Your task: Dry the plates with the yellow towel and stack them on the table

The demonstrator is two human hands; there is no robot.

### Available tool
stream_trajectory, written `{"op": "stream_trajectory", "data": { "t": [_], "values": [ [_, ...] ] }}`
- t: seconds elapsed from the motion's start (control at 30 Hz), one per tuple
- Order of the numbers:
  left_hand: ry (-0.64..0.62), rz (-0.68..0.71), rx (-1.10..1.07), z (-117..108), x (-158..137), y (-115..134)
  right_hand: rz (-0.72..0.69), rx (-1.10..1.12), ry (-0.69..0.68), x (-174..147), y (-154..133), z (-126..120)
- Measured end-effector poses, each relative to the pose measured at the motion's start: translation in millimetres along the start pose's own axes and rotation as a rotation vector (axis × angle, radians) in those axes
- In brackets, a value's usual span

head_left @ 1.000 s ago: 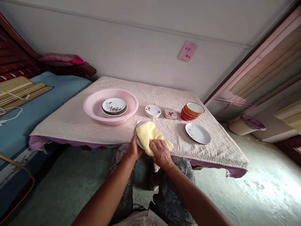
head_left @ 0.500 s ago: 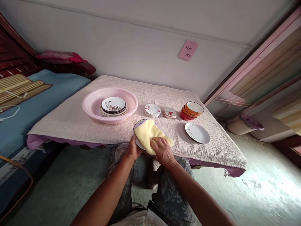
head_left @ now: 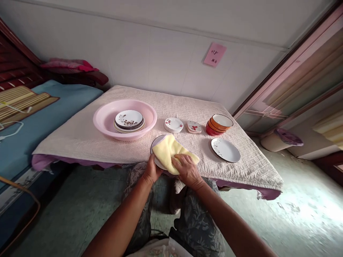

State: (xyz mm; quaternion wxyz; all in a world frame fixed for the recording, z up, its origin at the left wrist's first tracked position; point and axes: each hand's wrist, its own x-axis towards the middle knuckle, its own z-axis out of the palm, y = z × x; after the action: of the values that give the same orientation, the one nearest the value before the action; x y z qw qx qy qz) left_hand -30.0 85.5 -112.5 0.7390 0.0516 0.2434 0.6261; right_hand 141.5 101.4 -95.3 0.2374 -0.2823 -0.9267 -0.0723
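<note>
A dark-rimmed white plate [head_left: 155, 144] is held at the table's front edge, mostly covered by a folded yellow cloth [head_left: 167, 151]. My left hand [head_left: 153, 169] grips the plate's near left rim. Pressed on the cloth over the plate is my right hand [head_left: 187, 169], its fingers bent into the fabric. Just beyond the plate stands a stack of small flowered plates [head_left: 173, 124], with square red-patterned dishes [head_left: 194, 126] beside it. Another dark-rimmed plate [head_left: 226, 150] lies flat to the right.
A pink basin [head_left: 104, 130] at the left holds a stack of patterned plates [head_left: 130, 119]. Orange and red bowls [head_left: 219, 124] are stacked at the right. The table wears a quilted cloth [head_left: 72, 137]. A bed [head_left: 80, 91] adjoins it on the left; a bin [head_left: 276, 141] stands on the floor.
Both hands, the plate and the yellow cloth keep nearly the same positions. The view has shifted very slightly; nothing was taken up or let go.
</note>
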Motion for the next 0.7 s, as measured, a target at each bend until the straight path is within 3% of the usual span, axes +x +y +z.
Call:
{"op": "stream_trajectory", "data": {
  "t": [0.1,0.2,0.3,0.37,0.47,0.6,0.7],
  "values": [
    [0.013,-0.016,0.006,-1,1,-4,0.086,-0.002,-0.041,-14,1,17],
    [-0.014,-0.037,0.019,-2,3,-6,0.155,0.046,-0.043,-10,-27,32],
    [-0.040,-0.025,0.030,-5,7,-4,0.172,0.068,-0.002,8,-49,27],
    [-0.034,-0.008,0.038,-7,7,-1,0.080,0.061,0.016,15,-46,14],
    [0.000,-0.002,0.047,-9,5,0,0.008,0.004,0.034,9,-20,0],
    [0.051,-0.007,0.057,-5,0,-2,0.093,-0.018,-0.038,-11,2,10],
    [0.033,-0.014,0.047,1,-2,-3,0.168,0.027,-0.067,-11,-14,29]
  ]
}}
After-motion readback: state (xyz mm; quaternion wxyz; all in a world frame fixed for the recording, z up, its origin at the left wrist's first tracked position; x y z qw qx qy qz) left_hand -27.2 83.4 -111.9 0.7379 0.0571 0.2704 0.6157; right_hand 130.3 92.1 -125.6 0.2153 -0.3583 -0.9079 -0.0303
